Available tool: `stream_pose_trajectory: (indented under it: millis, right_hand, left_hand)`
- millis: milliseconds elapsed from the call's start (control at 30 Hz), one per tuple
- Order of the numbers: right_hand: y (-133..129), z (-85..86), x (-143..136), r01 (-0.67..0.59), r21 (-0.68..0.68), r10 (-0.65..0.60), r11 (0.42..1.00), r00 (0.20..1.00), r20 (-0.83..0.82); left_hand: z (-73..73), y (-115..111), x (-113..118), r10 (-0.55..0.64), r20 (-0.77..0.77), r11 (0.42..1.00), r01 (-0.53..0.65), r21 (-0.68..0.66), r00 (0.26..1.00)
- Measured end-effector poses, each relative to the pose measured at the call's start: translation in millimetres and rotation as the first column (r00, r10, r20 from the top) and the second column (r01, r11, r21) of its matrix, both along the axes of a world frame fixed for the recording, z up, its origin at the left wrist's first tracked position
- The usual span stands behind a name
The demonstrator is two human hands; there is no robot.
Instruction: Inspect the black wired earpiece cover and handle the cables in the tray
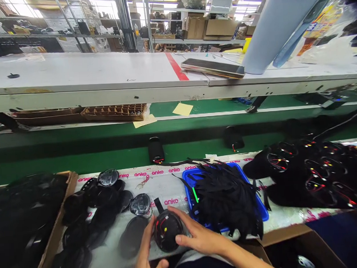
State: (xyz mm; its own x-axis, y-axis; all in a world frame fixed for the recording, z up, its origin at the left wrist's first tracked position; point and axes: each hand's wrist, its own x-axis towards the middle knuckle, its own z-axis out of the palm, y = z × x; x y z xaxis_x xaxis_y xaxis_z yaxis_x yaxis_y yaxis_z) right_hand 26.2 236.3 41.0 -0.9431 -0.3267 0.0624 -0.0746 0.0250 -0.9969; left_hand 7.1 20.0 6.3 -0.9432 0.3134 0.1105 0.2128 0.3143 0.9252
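Note:
Both my hands hold a round black speaker shell with red and yellow wires inside, low at the table's front edge. My left hand cups its left side from below. My right hand grips its right side with fingers curled over the rim. A short black strap sticks up from the shell's top. Left of it lie several black round caps and flat black discs. To the right stands a blue tray heaped with black straps.
A cardboard box of black parts sits at left. A pile of wired black shells lies at right. Two black speakers rest on the green conveyor. Above, a white shelf carries a phone.

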Motion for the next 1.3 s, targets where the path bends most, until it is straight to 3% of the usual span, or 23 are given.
stream_pose_trajectory:
  millis: [67, 200, 400, 500, 633, 867, 1067, 1200, 1300]
  right_hand:
    - [1, -2.3, 0, -0.028, 0.012, 0.028, 1.000, 1.000, 0.006]
    - [1, -11.0, -2, -0.058, 0.098, 0.059, 0.993, 0.998, -0.005]
    - [-6, -25.2, -6, 0.028, 0.146, -0.021, 0.989, 0.998, -0.052]
    - [-5, -26.3, -7, 0.003, 0.111, 0.001, 0.994, 0.999, -0.040]
    - [0, -14.6, -5, -0.054, -0.027, 0.055, 0.998, 0.998, 0.034]
    - [-9, 0.3, -4, 0.102, -0.081, -0.101, 0.992, 0.995, 0.015]
    - [-12, -7.7, -2, 0.110, -0.146, -0.100, 0.983, 0.992, 0.073]
    - [-15, -8.3, -2, 0.137, -0.208, -0.115, 0.968, 0.987, 0.116]
    - [-15, -5.7, -2, 0.125, -0.206, -0.096, 0.971, 0.985, 0.144]
  left_hand:
    - [2.3, 1, -1, -0.037, 0.020, 0.999, 0.036, 0.016, 0.999]
    - [7.6, 12, 2, 0.038, 0.081, 0.997, -0.043, 0.061, 0.996]
    - [12.2, 19, 6, 0.029, 0.155, 0.992, -0.047, 0.119, 0.988]
    - [12.8, 17, 4, 0.015, 0.204, 0.992, -0.040, 0.119, 0.979]
    - [9.9, 15, 2, 0.013, 0.202, 0.990, -0.041, 0.134, 0.979]
    - [8.0, 15, -3, 0.013, 0.113, 0.985, -0.032, 0.169, 0.994]
    - [5.2, 15, -1, 0.099, 0.422, 0.949, -0.213, 0.232, 0.901]
    - [-0.8, 18, -1, 0.087, 0.515, 0.907, -0.281, 0.313, 0.853]
    - [-3.9, 21, -1, 0.081, 0.499, 0.903, -0.275, 0.330, 0.863]
